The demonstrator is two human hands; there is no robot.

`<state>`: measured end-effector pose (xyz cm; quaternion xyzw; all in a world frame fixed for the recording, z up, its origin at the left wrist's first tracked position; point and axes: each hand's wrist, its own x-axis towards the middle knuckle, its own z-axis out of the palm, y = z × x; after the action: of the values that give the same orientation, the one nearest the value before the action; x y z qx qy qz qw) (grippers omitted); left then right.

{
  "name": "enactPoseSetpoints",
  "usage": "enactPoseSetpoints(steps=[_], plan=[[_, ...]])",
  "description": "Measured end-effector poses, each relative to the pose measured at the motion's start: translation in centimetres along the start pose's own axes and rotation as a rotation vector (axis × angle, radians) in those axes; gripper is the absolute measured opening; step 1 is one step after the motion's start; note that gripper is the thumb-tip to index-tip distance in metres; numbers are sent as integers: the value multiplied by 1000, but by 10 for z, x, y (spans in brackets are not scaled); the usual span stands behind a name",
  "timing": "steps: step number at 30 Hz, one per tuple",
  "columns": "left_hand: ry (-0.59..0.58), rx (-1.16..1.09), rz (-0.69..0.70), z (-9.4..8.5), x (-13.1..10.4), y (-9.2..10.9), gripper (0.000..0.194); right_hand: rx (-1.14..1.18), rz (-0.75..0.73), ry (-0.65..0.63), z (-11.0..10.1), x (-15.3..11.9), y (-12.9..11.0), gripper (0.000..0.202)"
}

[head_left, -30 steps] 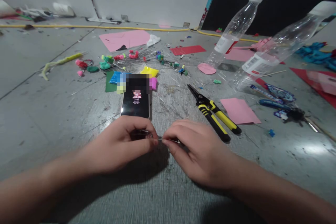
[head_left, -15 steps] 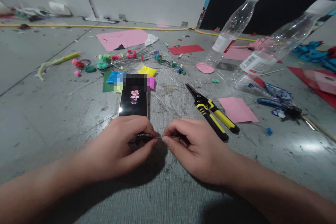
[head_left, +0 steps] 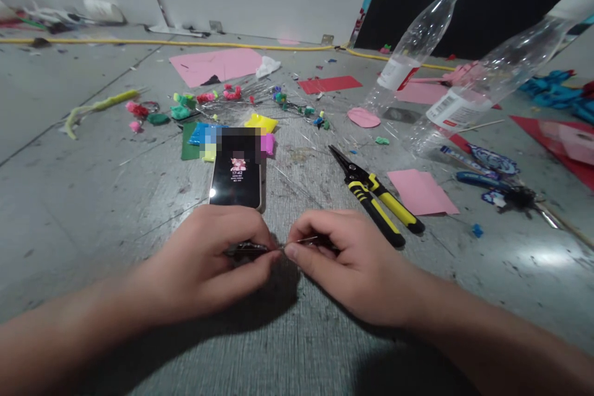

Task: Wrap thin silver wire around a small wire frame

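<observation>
Between the fingertips of both hands, low in the middle of the view, is a thin wire (head_left: 307, 239). My left hand (head_left: 218, 260) pinches it from the left, thumb against forefinger; a dark, shiny bit shows inside the curl of its fingers. My right hand (head_left: 346, 263) pinches the wire from the right, and a short end sticks out past its thumb. The fingertips of the two hands nearly meet. Just beyond my left hand lies a phone (head_left: 236, 179) with its screen lit. Black-and-yellow pliers (head_left: 375, 198) rest beyond my right hand, jaws pointing away.
Two clear plastic bottles (head_left: 394, 74) (head_left: 457, 108) stand at the right. Small coloured clay pieces (head_left: 183, 110), loose wires and clay packets (head_left: 260, 124) lie beyond the phone. Pink paper (head_left: 422, 192) is right of the pliers. A yellow cable (head_left: 208, 44) runs along the wall.
Both hands keep their pinch on the wire. The fingertips have shifted very slightly, and the wire end at my right hand tilts up a little more. The surroundings are otherwise unchanged.
</observation>
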<state>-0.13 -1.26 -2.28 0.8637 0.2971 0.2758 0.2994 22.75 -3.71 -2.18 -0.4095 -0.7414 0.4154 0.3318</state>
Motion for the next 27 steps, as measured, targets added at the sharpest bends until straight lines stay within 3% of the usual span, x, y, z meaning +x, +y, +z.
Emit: enactPoseSetpoints(steps=[8, 13, 17, 19, 21, 25, 27], plan=[[25, -284, -440, -1, 10, 15, 22, -335, -400, 174, 7, -1, 11, 17], [-5, -483, -597, 2, 12, 13, 22, -590, -582, 197, 5, -2, 6, 30], [53, -652, -614, 3, 13, 10, 20, -759, -697, 242, 4, -2, 5, 31], [53, -561, -580, 2, 12, 9, 20, -632, -655, 267, 4, 0, 9, 22], [43, -340, -452, -1, 10, 8, 21, -348, -500, 266, 2, 3, 13, 10], [48, -17, -49, -6, 5, 4, 16, 240, 10, -45, -5, 9, 17, 24], [36, 26, 37, -7, 4, 2, 16, 372, 161, -176, -9, 11, 17, 22]])
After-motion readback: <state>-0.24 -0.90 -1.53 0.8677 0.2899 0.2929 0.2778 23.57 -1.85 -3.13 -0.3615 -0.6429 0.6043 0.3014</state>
